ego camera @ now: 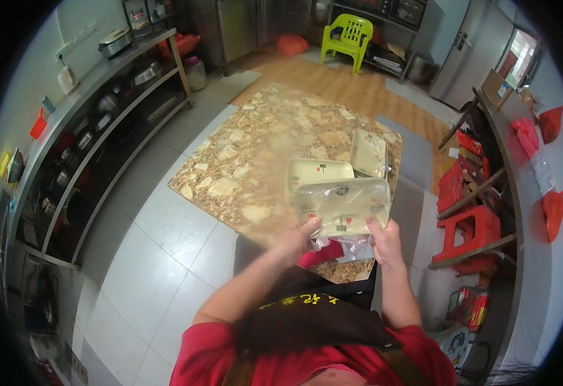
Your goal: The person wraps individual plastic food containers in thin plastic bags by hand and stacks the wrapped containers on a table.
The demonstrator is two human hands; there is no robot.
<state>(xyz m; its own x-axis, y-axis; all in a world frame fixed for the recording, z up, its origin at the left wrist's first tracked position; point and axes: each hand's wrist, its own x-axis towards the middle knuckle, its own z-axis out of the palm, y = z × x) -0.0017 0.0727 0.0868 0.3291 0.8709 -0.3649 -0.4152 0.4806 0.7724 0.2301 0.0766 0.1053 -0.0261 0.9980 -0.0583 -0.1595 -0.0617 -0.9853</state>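
Both my hands hold a cream rectangular tray [341,205] covered in clear plastic, with small printed marks on it. My left hand [305,236] grips its near left corner, thumb on top. At the near right corner, my right hand [385,236] has its thumb over the edge. Just beyond lies another cream tray [320,170], partly hidden by the held one. A third tray, wrapped in clear plastic [368,153], rests farther right on the stone-patterned table [257,159]. Beneath my hands are a red item [324,255] and some crumpled clear plastic [357,248].
A steel counter [88,87] with shelves of metal pots runs along the left. On the right, a rack holds red stools [469,231] and boxes. A green plastic chair [348,41] stands at the back. Tiled floor [165,270] borders the table.
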